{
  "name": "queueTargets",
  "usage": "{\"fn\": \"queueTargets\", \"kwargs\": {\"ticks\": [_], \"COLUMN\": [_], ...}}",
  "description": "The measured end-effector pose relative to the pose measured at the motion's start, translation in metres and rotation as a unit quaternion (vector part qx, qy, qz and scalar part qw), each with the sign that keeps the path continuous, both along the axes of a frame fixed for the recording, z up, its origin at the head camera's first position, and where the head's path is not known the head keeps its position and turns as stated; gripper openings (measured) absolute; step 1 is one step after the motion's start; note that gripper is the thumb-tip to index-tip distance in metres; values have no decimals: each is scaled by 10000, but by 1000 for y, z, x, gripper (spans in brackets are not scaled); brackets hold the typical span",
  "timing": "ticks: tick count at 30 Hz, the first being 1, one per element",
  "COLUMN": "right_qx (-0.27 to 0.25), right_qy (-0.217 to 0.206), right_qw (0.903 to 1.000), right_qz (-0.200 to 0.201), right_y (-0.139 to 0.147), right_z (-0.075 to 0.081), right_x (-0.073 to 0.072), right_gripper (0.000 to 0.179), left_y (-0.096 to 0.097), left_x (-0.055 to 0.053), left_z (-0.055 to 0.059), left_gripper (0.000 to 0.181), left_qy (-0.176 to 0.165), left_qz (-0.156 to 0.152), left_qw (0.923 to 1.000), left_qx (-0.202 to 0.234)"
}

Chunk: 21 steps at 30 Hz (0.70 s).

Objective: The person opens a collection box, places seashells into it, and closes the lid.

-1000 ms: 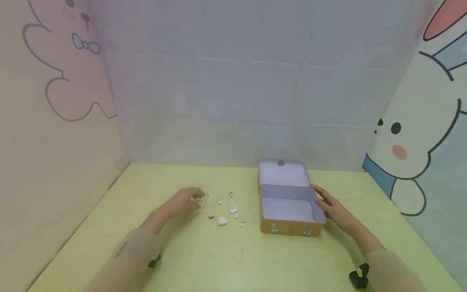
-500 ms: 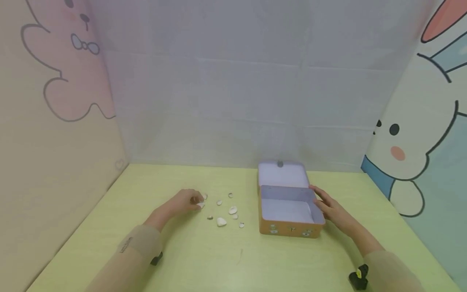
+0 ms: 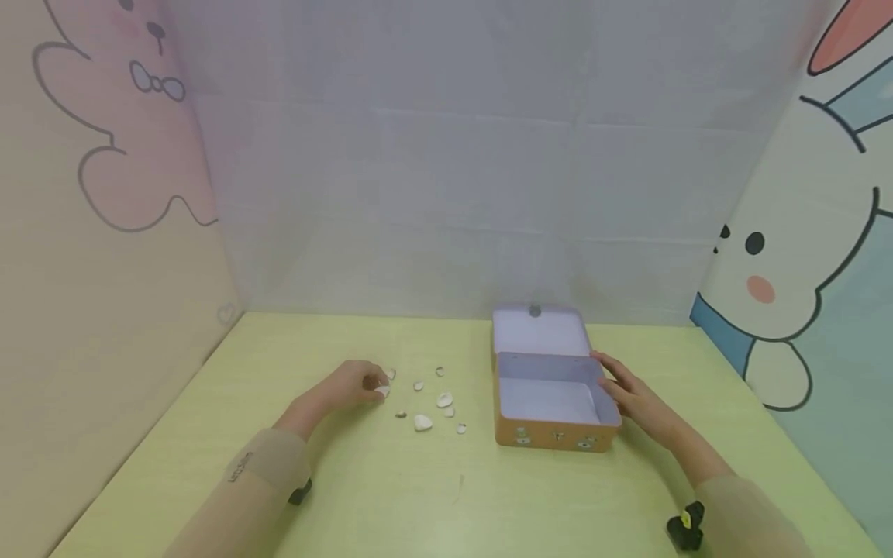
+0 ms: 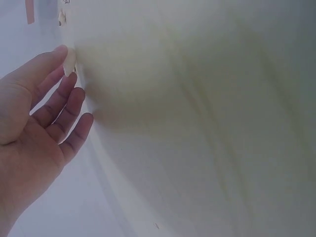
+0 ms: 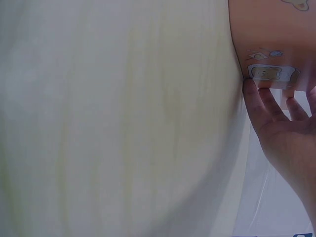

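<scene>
Left fingers clamped on white shell, pinch likely because it's small; loose shells just beyond. Right fingers apart, against open tin, probably steadying it.

pale shells scattered, orange box open

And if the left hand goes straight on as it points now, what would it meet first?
Probably the small whitish shell lying just beyond the left hand, though depth is unclear.
</scene>
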State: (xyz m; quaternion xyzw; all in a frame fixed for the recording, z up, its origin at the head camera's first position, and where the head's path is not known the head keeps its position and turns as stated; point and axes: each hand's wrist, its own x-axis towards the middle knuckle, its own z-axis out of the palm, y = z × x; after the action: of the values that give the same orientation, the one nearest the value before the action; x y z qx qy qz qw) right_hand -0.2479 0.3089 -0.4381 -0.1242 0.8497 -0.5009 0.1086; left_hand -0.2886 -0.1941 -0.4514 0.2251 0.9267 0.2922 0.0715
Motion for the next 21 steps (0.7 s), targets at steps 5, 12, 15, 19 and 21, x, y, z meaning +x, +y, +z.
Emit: {"fn": "queueTargets", "kwargs": {"ticks": [5,12,15,19,21], "right_qx": [-7,68,100,60,36], "right_qy": [1,-55,-71,-64,-53], "right_qw": [10000,10000,9999,10000,10000], "right_qz": [6,-34,-54,-41,-28], "right_y": [0,-1,-1,0,1], "right_z": [1,3,3,2,2], "right_x": [1,1,0,0,-1], "right_gripper": [56,57,58,57,57], "left_y": [2,9,13,20,24], "left_x": [2,4,6,9,11], "left_z": [1,7,11,17,21], "left_gripper": [13,10,13,17,20], "left_qy": [40,115,156,396,555], "left_qz": [-65,-35,-8,-15,-41], "left_qw": [10000,9999,9999,9992,9984], "left_qx": [-9,-4,-2,-30,-56]}}
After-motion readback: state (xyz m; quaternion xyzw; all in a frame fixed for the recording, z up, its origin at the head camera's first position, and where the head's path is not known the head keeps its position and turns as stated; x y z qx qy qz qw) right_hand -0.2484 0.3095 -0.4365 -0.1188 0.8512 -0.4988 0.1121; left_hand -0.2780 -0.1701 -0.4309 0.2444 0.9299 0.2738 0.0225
